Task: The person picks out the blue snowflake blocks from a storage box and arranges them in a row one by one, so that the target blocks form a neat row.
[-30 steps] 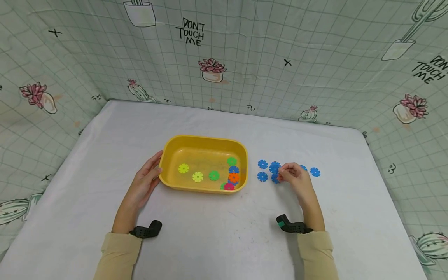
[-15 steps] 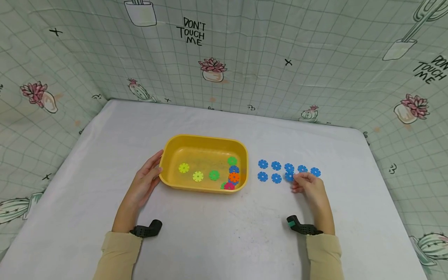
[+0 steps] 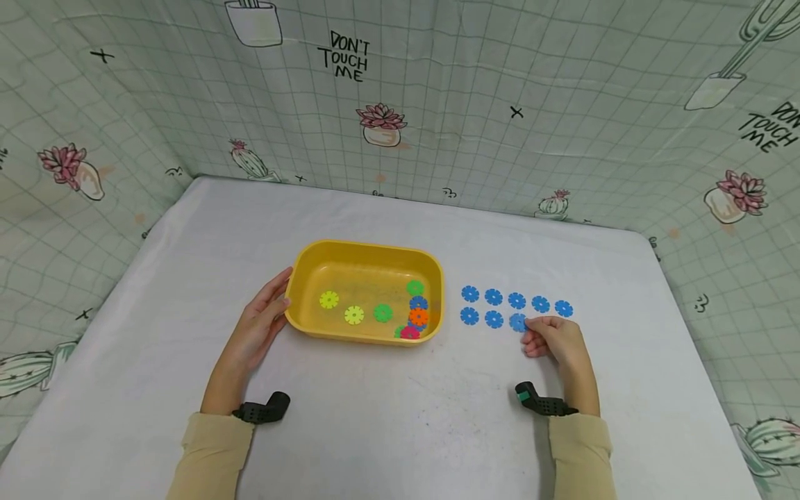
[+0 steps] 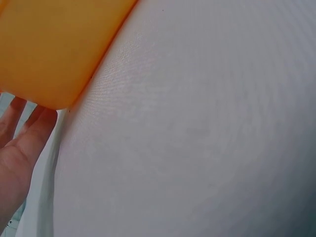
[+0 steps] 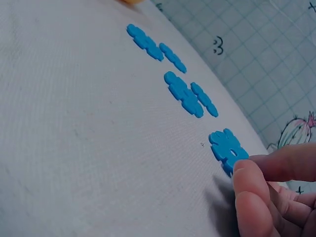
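My right hand pinches the edge of a blue flower-shaped plastic disc between thumb and finger, low over the white table. That disc is third along the nearer of two rows of matching blue discs; the farther row is longer. In the right wrist view the pinched disc looks slightly tilted. At the left end of a yellow plastic tub, my left hand touches the outer wall with extended fingers. Inside the tub lie several discs, among them a yellow one, an orange one and a pink one.
A white cloth covers the table. Behind and at both sides hangs a green gridded curtain with plant drawings. The blue rows lie just right of the tub.
My right hand moves right, from the second column of discs to the third, then slightly nearer with the blue disc, opening a gap from the disc behind it. The left hand stays put.
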Motion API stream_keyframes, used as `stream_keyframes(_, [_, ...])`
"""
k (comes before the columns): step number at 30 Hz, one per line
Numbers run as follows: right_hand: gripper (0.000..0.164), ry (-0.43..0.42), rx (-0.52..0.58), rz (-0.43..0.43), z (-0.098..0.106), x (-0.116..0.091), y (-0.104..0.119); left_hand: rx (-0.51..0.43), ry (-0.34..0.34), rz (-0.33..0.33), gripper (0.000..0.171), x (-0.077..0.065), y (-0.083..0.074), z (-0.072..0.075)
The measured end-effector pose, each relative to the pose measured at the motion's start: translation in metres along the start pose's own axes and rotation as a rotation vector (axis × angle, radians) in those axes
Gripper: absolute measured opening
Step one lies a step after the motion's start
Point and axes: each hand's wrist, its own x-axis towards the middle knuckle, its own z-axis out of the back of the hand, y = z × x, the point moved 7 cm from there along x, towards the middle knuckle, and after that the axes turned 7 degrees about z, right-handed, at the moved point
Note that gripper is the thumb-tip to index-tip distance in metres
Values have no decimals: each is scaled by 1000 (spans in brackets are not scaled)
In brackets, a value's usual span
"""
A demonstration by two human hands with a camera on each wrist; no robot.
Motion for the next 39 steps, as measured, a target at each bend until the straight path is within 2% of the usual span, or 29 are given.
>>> stream_keyframes(12, [24, -1, -13, -8, -2, 4, -5, 4, 1, 1, 53, 0, 0, 0])
stream_keyframes(20, [30, 8, -84, 2, -3, 5, -3, 6, 1, 3, 53, 0, 0, 0])
stream_keyframes(33, [28, 17, -70, 16, -2, 2, -2, 5, 1, 2, 53, 0, 0, 0])
stream_keyframes(39, [29, 33, -34, 58, -4, -3, 3, 2, 0, 5, 53, 0, 1, 0])
